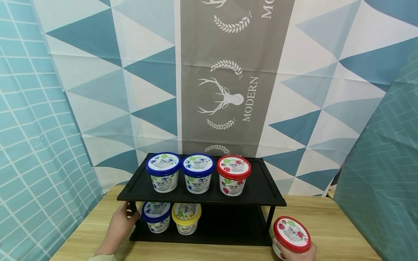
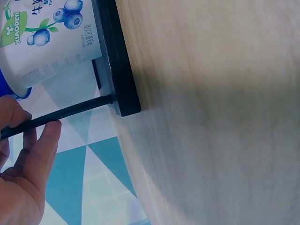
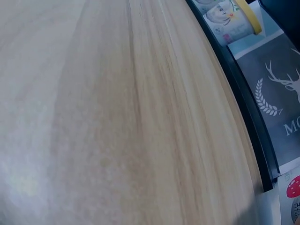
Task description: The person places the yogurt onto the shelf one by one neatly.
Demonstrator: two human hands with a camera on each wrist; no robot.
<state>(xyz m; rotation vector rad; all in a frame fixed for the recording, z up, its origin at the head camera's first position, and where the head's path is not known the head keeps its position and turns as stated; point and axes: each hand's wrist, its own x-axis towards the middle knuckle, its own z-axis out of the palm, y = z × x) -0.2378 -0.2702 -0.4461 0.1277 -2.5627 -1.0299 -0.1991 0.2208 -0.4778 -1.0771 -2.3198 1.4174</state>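
Observation:
My left hand (image 1: 121,221) pinches the thin left front post (image 2: 70,111) of a black two-tier rack (image 1: 202,198) between thumb and fingers. My right hand (image 1: 299,254) grips a red-lidded tub (image 1: 292,232) with red fruit on its label, just beyond the rack's right front post. In the right wrist view only a corner of that tub (image 3: 293,191) shows. On the top tier stand two blue-lidded tubs (image 1: 164,172) and another red-lidded tub (image 1: 233,174). The lower tier bears a blue-lidded tub (image 1: 157,217) and a yellow-lidded tub (image 1: 186,219) at its left.
The rack stands on a wood-grain table (image 1: 333,224). Behind it hangs a patterned cloth (image 1: 225,98) with triangles and a deer-head strip. A blue tile-patterned sheet (image 1: 39,137) closes off the left side, and a green-blue one (image 1: 388,170) the right.

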